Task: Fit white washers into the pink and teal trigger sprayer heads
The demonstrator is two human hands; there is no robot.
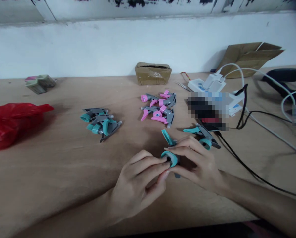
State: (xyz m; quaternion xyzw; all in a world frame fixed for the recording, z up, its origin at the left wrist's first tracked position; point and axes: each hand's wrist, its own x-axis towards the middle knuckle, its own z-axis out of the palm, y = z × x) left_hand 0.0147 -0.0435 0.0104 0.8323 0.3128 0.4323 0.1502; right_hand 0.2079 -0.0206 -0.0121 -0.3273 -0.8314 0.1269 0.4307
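A teal and grey trigger sprayer head (173, 159) is between my two hands, its round teal collar facing left and its teal trigger sticking up. My right hand (199, 162) is closed around the grey body, which it mostly hides. The fingers of my left hand (141, 181) are pinched together at the collar's opening; whether a small part is between them is hidden. Just beyond my right hand lies another teal sprayer head (204, 136). Several pink and grey sprayer heads (160, 109) lie in a group farther back, and a pile of teal ones (100, 124) sits to the left.
A red plastic bag (16, 122) lies at far left, with folded banknote-like paper (40, 83) behind it. A small cardboard box (153, 73) stands against the wall. On the right are a power strip (199, 85), cables, a blurred-out patch and an open carton (249, 59).
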